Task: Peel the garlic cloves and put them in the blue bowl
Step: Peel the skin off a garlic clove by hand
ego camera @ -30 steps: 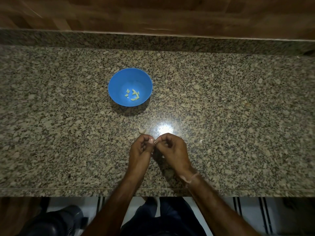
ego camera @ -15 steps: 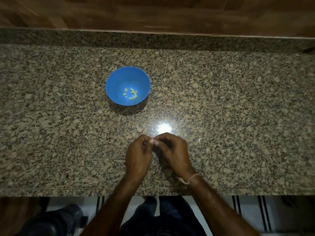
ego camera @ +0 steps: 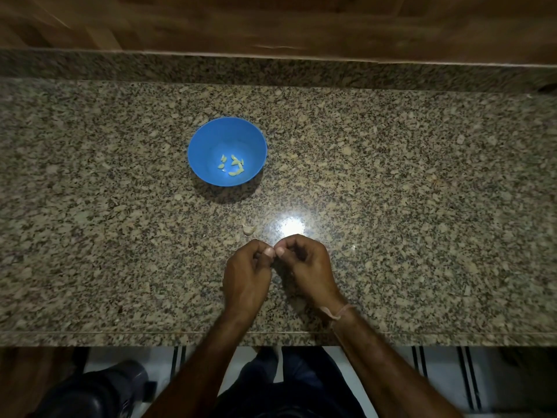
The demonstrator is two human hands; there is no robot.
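Left hand and right hand met thumb to thumb, each grip curled; what they pinched could not be told; a slick clove could squirt across the bench, missing the bowl.

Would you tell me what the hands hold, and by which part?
Cannot tell: the left hand and right hand pinch together, hiding whatever lies between.
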